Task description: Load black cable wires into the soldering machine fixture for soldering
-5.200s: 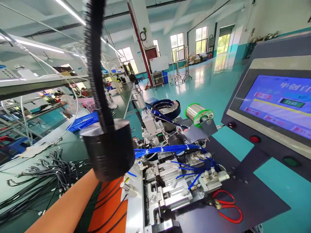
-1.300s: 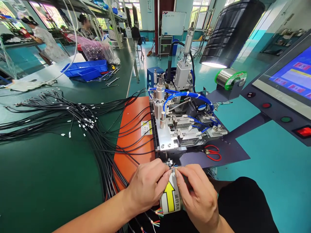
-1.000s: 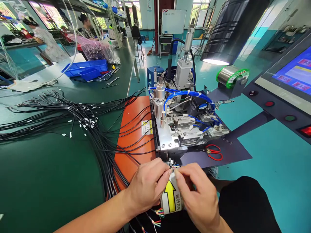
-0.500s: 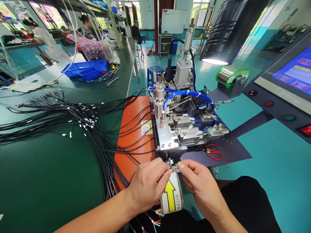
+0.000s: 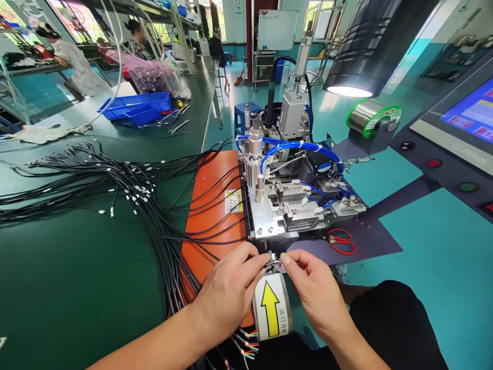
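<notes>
My left hand [image 5: 233,288] is closed in a pinch on a black cable [image 5: 272,262], whose end shows between my two hands. My right hand [image 5: 316,295] pinches the cable's thin wire ends with thumb and forefinger; the very tips are hidden by the fingers. Both hands are at the front edge of the soldering machine [image 5: 265,216], beside a small metal clamp. Just below them is a white label with a yellow arrow [image 5: 271,311] on a curved metal guard. Several cables with fanned coloured wires [image 5: 249,345] hang below my left wrist.
A large bundle of black cables [image 5: 154,221] lies over the green table and the orange plate [image 5: 213,180]. Red-handled scissors [image 5: 341,241] rest right of the machine. A solder spool [image 5: 372,117], a lamp [image 5: 358,61] and a control screen [image 5: 468,115] stand at right. Two people are at far left.
Both hands have moved slightly up toward the machine with the cable. The coloured wires between the fingers are less visible, and the dark cable jacket now shows there. The view has shifted slightly.
</notes>
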Available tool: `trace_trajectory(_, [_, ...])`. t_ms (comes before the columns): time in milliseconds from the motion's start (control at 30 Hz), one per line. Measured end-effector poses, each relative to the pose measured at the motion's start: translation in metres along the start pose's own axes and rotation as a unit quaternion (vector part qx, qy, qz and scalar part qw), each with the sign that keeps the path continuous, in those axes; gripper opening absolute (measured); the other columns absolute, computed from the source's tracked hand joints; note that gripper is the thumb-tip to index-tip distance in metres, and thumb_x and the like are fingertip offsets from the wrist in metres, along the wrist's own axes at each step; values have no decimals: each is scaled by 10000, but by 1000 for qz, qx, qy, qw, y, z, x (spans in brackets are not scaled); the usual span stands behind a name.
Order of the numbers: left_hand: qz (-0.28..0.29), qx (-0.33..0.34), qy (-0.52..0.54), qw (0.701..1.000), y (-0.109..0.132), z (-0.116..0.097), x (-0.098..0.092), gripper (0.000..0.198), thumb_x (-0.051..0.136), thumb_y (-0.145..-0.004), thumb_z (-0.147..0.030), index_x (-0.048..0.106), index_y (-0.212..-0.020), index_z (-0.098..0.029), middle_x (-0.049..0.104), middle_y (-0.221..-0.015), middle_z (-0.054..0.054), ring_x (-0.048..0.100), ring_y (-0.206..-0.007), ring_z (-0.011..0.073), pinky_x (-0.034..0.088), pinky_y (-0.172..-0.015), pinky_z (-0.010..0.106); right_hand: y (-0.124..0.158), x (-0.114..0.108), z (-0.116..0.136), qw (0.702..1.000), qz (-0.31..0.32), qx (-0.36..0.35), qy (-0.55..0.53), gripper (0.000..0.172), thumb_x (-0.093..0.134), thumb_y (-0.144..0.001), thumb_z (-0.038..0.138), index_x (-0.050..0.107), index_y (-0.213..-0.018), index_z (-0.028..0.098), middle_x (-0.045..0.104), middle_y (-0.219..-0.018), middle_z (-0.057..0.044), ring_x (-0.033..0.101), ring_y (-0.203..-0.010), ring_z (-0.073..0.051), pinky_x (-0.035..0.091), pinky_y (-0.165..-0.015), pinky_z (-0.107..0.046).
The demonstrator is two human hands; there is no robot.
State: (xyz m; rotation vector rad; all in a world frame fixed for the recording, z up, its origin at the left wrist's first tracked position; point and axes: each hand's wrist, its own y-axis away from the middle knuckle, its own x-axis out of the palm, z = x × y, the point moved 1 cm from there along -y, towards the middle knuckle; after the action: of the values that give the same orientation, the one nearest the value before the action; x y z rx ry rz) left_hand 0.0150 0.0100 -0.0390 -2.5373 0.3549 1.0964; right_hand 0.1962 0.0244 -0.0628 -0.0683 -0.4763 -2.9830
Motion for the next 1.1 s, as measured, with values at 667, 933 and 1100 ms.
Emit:
trace_trajectory(667, [-18,-1,-5,1000,2,11,4,288,436,-957,-83,663,-1108,-177,576,-919,69,547,-839,188,487,-737,302,-13,3,-13,998,-22,4,53,380,620,-879,546,651,-847,168,615,-730,-18,515,-643,-140,420,-570,-227])
trace_trajectory(933, [-12,-5,-3,1000,2,11,5,300,430,-956,-79,659,-1126,-173,573,-926,75,543,-850,194,483,-749,314,-11,3,-16,998,-32,11,59,384,623,-869,552,658,-838,171,595,-702,-14,488,-624,-140,404,-542,-223])
trace_trajectory(1100, [-13,-5,-19,1000,2,12,7,296,441,-945,-77,666,-1115,-167,571,-918,79,543,-842,202,484,-740,320,-12,5,-15,998,-34,21,48,384,625,-865,556,646,-840,173,595,-693,-10,488,-613,-136,401,-533,-219])
